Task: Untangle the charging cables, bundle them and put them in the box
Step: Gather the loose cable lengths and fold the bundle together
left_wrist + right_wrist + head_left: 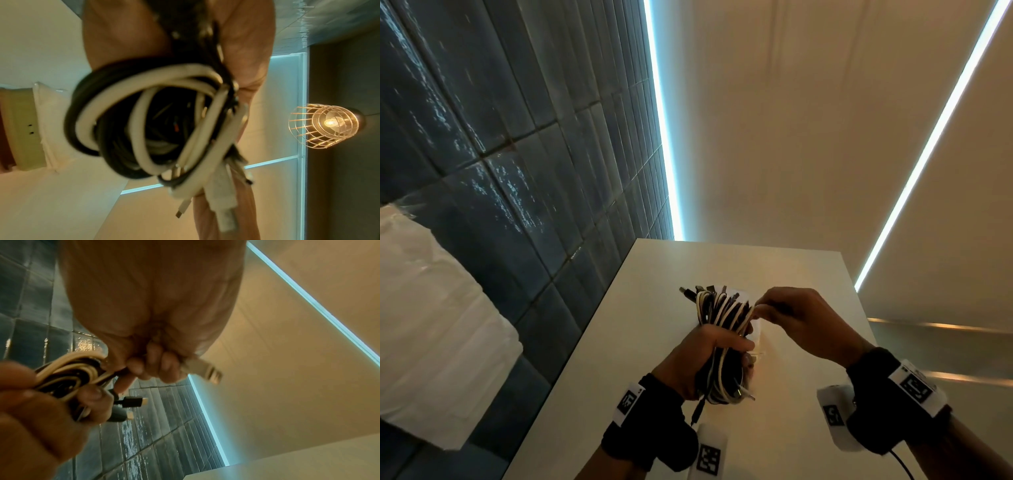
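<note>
One bundle of cables (722,329), black & white strands mixed; exact no. of cables can't be told. Two hands: left hand (698,359), right hand (801,318). One counter (647,359). One caged lamp (324,125). Two light strips, approx., on ceiling (664,137).

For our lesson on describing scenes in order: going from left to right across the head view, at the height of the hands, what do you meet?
White wrapped block → dark blue tiled wall → white table → left hand gripping the cable bundle → right hand pinching its top → metal rail.
</note>
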The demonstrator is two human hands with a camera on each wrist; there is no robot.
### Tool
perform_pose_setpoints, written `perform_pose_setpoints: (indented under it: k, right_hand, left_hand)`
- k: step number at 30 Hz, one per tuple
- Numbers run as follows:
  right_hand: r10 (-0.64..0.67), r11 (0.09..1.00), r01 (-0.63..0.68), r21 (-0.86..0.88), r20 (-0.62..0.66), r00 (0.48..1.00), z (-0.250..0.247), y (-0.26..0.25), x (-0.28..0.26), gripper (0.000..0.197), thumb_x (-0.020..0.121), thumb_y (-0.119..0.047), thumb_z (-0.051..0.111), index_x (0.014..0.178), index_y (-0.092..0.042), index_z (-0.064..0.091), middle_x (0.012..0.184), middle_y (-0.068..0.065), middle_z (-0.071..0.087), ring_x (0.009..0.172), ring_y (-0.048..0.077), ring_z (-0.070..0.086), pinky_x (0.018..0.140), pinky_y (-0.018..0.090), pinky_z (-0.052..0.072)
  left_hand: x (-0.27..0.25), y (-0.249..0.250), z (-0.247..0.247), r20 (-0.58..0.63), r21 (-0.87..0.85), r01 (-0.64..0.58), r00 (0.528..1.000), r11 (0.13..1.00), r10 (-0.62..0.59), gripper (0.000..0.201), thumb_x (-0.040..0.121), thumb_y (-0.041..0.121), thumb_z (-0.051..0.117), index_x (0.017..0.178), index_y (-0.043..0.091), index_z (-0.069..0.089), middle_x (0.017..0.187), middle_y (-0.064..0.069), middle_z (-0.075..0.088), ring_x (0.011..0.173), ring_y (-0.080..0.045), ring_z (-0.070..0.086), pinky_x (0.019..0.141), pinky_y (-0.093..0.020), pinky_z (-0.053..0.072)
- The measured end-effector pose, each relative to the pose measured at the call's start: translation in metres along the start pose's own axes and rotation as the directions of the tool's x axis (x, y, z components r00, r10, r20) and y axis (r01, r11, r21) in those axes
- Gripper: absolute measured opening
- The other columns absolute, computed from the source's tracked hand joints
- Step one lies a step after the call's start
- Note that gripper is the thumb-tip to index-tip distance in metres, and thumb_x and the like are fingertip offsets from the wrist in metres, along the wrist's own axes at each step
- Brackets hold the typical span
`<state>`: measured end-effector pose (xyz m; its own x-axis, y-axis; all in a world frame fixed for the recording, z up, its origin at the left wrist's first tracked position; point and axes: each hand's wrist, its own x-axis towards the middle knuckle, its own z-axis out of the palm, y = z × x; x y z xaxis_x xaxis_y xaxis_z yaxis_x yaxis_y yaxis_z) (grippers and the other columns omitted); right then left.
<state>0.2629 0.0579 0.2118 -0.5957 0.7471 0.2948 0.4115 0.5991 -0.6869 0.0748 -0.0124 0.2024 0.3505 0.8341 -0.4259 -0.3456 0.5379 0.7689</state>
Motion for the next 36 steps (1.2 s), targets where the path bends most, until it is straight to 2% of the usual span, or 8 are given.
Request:
perform_pose_setpoints:
  k: [5,10,15,20,26,29,33,36]
  right_hand:
    - [0.138,0.968,-0.169,0.185,0.169,0.976,-0.014,0.009,-0.007,0.026,0.094,0.000,0.054,0.083,-0.014,0.073,0.069,-0.011,0.062,0.062,0.005,0.053,0.062,0.017,0.044]
    - [0.207,0.909,-0.292,0.297,0.285,0.936,-0.022,0.006,-0.011,0.009,0.085,-0.014,0.070,0.084,-0.013,0.079,0.081,0.004,0.075,0.071,0.011,0.063,0.069,0.024,0.050]
    - [0.271,0.797,-0.303,0.522,0.140,0.952,-0.013,-0.001,-0.011,0.009,0.080,-0.008,0.072,0.083,-0.001,0.077,0.076,0.019,0.072,0.068,0.025,0.062,0.065,0.030,0.054]
    - [0.311,0.711,-0.265,0.652,0.047,0.949,-0.001,-0.019,-0.004,0.025,0.068,-0.014,0.077,0.080,0.006,0.070,0.077,0.025,0.070,0.066,0.032,0.065,0.062,0.034,0.059]
    - [0.323,0.851,-0.237,0.469,-0.112,0.940,0.018,-0.026,0.002,0.047,0.055,-0.044,0.082,0.065,-0.006,0.059,0.064,0.015,0.061,0.056,0.023,0.053,0.054,0.030,0.047]
    - [0.410,0.839,-0.329,0.433,-0.107,0.906,0.018,-0.014,-0.001,0.063,0.050,-0.059,0.084,0.087,-0.015,0.058,0.078,0.002,0.061,0.067,0.013,0.055,0.060,0.021,0.047]
    - [0.279,0.622,-0.372,0.689,0.249,0.928,0.022,-0.012,-0.003,0.086,0.066,-0.046,0.080,0.139,-0.024,0.041,0.126,0.005,0.065,0.114,0.019,0.063,0.090,0.032,0.054]
    - [0.178,0.709,-0.286,0.645,0.229,0.957,0.026,-0.028,0.004,0.083,0.066,-0.035,0.080,0.140,-0.029,0.043,0.129,0.002,0.063,0.120,0.020,0.060,0.096,0.039,0.051]
  left_hand:
    - [-0.001,-0.003,-0.001,0.036,-0.074,-0.023,0.999,0.997,0.025,0.012,0.085,-0.002,0.052,0.093,0.008,0.054,0.065,-0.008,0.055,0.057,-0.021,0.060,0.062,-0.031,0.052]
    - [0.003,-0.002,0.004,-0.045,-0.093,-0.111,0.993,0.990,0.107,0.006,0.076,0.003,0.063,0.076,0.007,0.058,0.065,-0.009,0.053,0.051,-0.019,0.055,0.052,-0.027,0.050]
    - [0.014,-0.003,0.005,-0.116,0.044,-0.269,0.955,0.962,0.272,0.017,0.072,0.010,0.073,0.085,0.006,0.063,0.071,-0.010,0.056,0.063,-0.021,0.058,0.063,-0.033,0.053]
    - [0.018,-0.007,0.010,-0.083,0.105,-0.324,0.939,0.940,0.333,0.038,0.072,0.008,0.076,0.107,0.000,0.066,0.092,-0.023,0.065,0.088,-0.038,0.062,0.090,-0.060,0.049]
    - [0.020,-0.013,0.007,-0.089,0.111,-0.362,0.924,0.926,0.372,0.018,0.072,-0.006,0.066,0.088,0.001,0.068,0.075,-0.018,0.063,0.073,-0.033,0.064,0.076,-0.045,0.054]
    - [0.016,-0.011,0.001,-0.099,0.204,-0.423,0.888,0.883,0.449,0.015,0.068,-0.006,0.065,0.080,0.001,0.065,0.069,-0.016,0.060,0.067,-0.030,0.064,0.065,-0.037,0.054]
    - [0.014,-0.011,0.002,-0.018,0.363,-0.466,0.862,0.807,0.506,0.025,0.067,-0.009,0.069,0.090,0.002,0.068,0.081,-0.021,0.066,0.076,-0.033,0.068,0.073,-0.045,0.058]
    - [0.018,-0.021,0.003,0.004,0.462,-0.401,0.893,0.791,0.450,0.032,0.068,-0.006,0.073,0.099,0.000,0.066,0.089,-0.023,0.069,0.083,-0.037,0.069,0.076,-0.048,0.058]
